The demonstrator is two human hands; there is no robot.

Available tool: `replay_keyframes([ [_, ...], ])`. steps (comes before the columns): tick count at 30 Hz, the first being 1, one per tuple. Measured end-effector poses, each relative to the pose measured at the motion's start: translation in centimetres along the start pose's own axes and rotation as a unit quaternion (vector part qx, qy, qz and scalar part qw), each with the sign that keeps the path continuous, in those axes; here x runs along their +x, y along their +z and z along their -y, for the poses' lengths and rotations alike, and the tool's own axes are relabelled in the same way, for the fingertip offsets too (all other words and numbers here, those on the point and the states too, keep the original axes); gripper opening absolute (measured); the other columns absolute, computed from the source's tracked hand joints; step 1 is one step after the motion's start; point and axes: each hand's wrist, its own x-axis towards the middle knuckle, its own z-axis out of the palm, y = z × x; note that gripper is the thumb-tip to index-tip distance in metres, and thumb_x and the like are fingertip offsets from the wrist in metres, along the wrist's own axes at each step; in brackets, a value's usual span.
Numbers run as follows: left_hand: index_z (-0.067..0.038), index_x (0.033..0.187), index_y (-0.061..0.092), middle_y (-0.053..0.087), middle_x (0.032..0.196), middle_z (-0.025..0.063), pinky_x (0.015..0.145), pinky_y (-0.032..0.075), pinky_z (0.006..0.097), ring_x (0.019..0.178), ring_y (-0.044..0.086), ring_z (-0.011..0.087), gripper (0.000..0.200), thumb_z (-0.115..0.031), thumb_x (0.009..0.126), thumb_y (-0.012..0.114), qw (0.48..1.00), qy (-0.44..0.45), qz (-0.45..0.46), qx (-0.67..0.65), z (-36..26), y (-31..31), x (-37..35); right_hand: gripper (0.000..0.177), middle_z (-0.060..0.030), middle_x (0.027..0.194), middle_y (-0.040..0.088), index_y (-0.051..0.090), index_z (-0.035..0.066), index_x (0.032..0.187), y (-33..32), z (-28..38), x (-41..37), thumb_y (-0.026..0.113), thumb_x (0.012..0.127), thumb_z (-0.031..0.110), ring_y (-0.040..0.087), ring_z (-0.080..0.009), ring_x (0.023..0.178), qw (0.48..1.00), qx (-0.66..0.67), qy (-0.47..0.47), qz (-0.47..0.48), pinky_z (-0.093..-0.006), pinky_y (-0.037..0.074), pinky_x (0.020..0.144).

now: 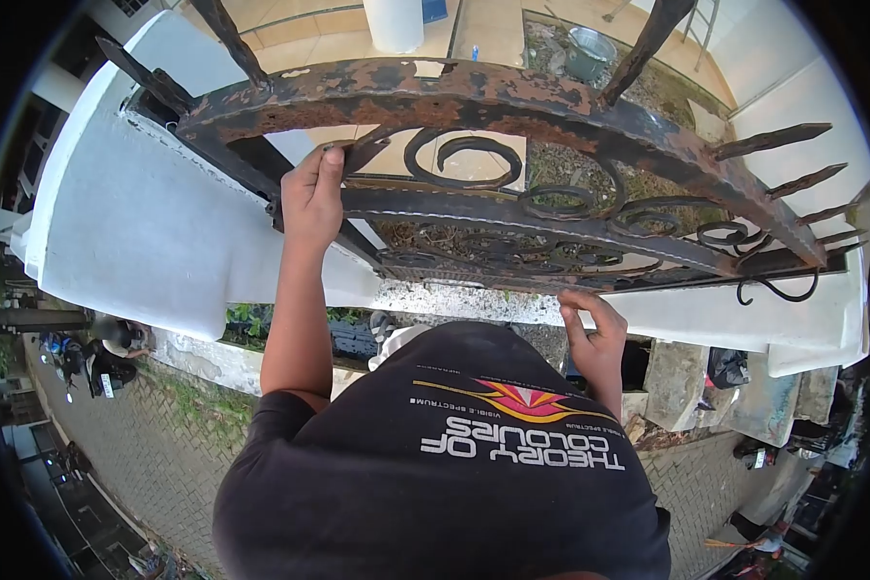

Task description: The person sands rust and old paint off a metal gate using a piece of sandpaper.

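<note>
In front of me stands a dark iron gate (512, 108), its arched top bar patchy with rust and peeling paint. My left hand (311, 198) is closed at the left, its thumb pressed on a dark curved piece of the gate's scrollwork (369, 147) just under the arch. Lower and to the right, my right hand (597, 333) has its fingers curled and pinched together by the gate's lower edge. Whether anything small sits in that pinch is hidden. Between the bars run several iron scrolls (474, 159).
Pointed spikes (773, 142) rise from the arch. White pillars (145, 213) flank the gate. Behind it are a metal basin (590, 53) and tiled floor. A paved street (164, 425) with a parked motorcycle (106, 372) lies on my side, and concrete slabs (677, 382) are to the right.
</note>
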Motion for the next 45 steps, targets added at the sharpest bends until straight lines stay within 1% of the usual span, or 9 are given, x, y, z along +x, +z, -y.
replay_keyframes([
  [8,0.005,0.102,0.064,0.066,0.085,0.0053,0.076,0.046,0.0264,0.080,0.055,0.0112,0.048,-0.041,0.102,0.049,0.991,0.000,0.019,-0.136,0.0,1.2,0.2,0.016,-0.0113,0.091,0.072,0.069,0.002,0.099,0.3,0.3,-0.1,0.071,0.084,0.007,0.070,-0.0228,0.084,0.999,-0.026,0.002,0.047,-0.0322,0.052,0.077],
  [12,0.005,0.099,0.061,0.068,0.099,0.0093,0.082,0.048,0.0268,0.090,0.061,0.0117,0.042,-0.034,0.104,0.044,0.974,-0.132,0.038,-0.179,0.6,1.0,-0.1,0.016,-0.0119,0.092,0.071,0.069,0.005,0.098,1.1,-0.1,-0.5,0.071,0.084,0.011,0.069,-0.0281,0.084,0.999,-0.012,0.016,0.029,-0.0354,0.053,0.075],
  [16,0.004,0.103,0.063,0.066,0.086,0.0067,0.068,0.046,0.0256,0.073,0.056,0.0103,0.039,-0.032,0.102,0.049,0.989,-0.005,-0.081,-0.125,-1.3,3.1,0.0,0.016,-0.0116,0.092,0.071,0.070,0.006,0.099,1.0,0.6,-0.1,0.072,0.083,0.010,0.069,-0.0281,0.085,0.996,-0.030,-0.006,0.088,-0.0343,0.053,0.074],
  [18,0.005,0.112,0.063,0.067,0.090,0.0096,0.071,0.046,0.0249,0.075,0.057,0.0118,0.038,-0.029,0.102,0.049,0.980,0.175,-0.094,0.007,0.6,2.3,-0.8,0.016,-0.0114,0.092,0.071,0.070,0.006,0.098,0.5,1.0,0.3,0.071,0.083,0.011,0.069,-0.0283,0.085,0.996,-0.045,-0.010,0.077,-0.0346,0.053,0.075],
  [20,0.004,0.120,0.062,0.069,0.100,0.0170,0.079,0.050,0.0290,0.087,0.067,0.0211,0.035,-0.023,0.101,0.048,0.990,0.108,-0.077,0.046,2.3,0.6,-2.8,0.016,-0.0115,0.092,0.071,0.070,0.006,0.098,0.5,0.4,0.0,0.071,0.083,0.011,0.069,-0.0286,0.085,0.998,-0.036,0.003,0.056,-0.0348,0.053,0.075],
  [22,0.004,0.122,0.060,0.069,0.107,0.0208,0.088,0.052,0.0350,0.102,0.068,0.0299,0.032,-0.015,0.099,0.049,0.961,0.167,-0.079,0.203,3.8,0.2,-3.7,0.016,-0.0116,0.092,0.071,0.070,0.006,0.098,0.6,0.1,0.2,0.071,0.083,0.011,0.069,-0.0288,0.085,0.999,-0.026,0.015,0.038,-0.0349,0.053,0.074],
  [27,0.004,0.127,0.058,0.059,0.126,0.0260,0.100,0.045,0.0504,0.117,0.056,0.0452,0.037,-0.010,0.092,0.059,0.913,0.356,-0.107,0.170,1.4,3.2,-1.5,0.016,-0.0121,0.094,0.072,0.069,0.003,0.099,0.7,0.7,0.4,0.070,0.084,0.009,0.070,-0.0270,0.087,0.992,-0.047,0.002,0.114,-0.0350,0.053,0.078],
  [42,0.006,0.119,0.062,0.058,0.126,0.0265,0.106,0.037,0.0542,0.124,0.051,0.0447,0.035,-0.012,0.089,0.061,0.892,0.350,-0.036,0.282,3.5,3.0,-5.0,0.019,-0.0128,0.094,0.072,0.069,0.004,0.102,0.9,1.4,0.6,0.070,0.084,0.009,0.069,-0.0281,0.088,0.993,-0.059,-0.016,0.101,-0.0348,0.052,0.079],
  [45,-0.001,0.122,0.062,0.060,0.129,0.0176,0.107,0.037,0.0513,0.126,0.052,0.0374,0.042,-0.015,0.084,0.067,0.895,0.301,0.044,0.327,8.1,2.3,-9.7,0.019,-0.0129,0.094,0.071,0.069,0.005,0.102,0.7,1.2,0.5,0.070,0.084,0.011,0.069,-0.0294,0.088,0.996,-0.053,-0.010,0.069,-0.0357,0.053,0.078],
])
